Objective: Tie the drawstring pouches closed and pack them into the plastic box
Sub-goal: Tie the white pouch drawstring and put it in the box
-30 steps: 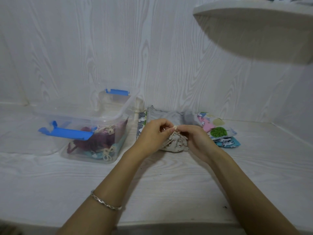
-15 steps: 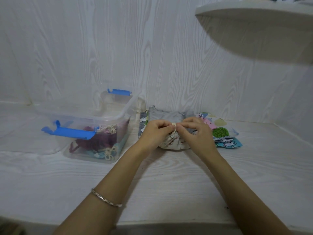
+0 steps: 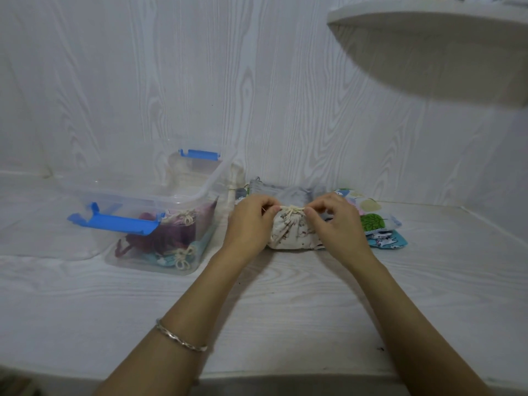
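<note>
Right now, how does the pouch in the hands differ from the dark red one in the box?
The cream pouch lies on the table; the dark red pouch sits inside the plastic box. The left hand and right hand pinch the cream pouch's cord; no hand touches the dark red pouch. Both are cloth pouches.

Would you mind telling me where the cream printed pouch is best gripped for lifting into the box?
I would take the cream pouch by its gathered neck, just under the cord bow, coming from above. The cloth bunches narrow there, while the body lies wide on the table. The plastic box stands open to its left.
</note>
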A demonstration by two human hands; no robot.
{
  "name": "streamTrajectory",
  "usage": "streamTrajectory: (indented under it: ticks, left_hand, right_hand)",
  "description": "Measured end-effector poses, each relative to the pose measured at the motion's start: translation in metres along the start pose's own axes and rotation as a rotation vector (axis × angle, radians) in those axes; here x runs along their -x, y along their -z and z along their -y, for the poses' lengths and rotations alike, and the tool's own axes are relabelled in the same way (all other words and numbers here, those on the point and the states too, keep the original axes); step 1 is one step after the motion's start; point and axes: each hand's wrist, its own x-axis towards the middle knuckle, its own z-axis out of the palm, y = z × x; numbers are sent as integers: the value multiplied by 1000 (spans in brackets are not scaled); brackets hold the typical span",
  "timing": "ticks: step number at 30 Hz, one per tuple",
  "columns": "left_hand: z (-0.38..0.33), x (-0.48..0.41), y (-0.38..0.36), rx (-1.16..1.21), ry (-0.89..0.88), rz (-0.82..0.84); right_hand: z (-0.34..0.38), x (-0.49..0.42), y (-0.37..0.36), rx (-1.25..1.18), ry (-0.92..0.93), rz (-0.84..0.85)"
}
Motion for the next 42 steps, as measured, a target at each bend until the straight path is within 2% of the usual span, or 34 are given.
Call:
streamTrajectory:
  ticks: [5, 9, 12, 21, 29, 34, 38, 42]
  left_hand:
    - [-2, 4, -3, -257, -120, -38]
    - [-8, 9, -6, -288, -178, -12]
    - [-7, 11, -8, -252, -177, 16]
    - [-8, 13, -7, -190, -211, 20]
    - [-7, 13, -9, -79, -199, 5]
    - [-10, 13, -10, 60, -276, 60]
    - [-7, 11, -11, 147, -179, 125]
    - [-6, 7, -8, 321, 18, 150]
  right_hand:
    - [5, -1, -1, -375, -314, 100]
    - [-4, 0, -5, -306, -421, 255]
    - [-7, 2, -6, -339, -474, 304]
    - [-4, 0, -5, -636, -553, 327]
    - [1, 0, 2, -653, -588, 278]
    - [6, 1, -1, -665, -506, 224]
    - [7, 2, 1, -703, -462, 221]
    - [6, 1, 4, -677, -446, 231]
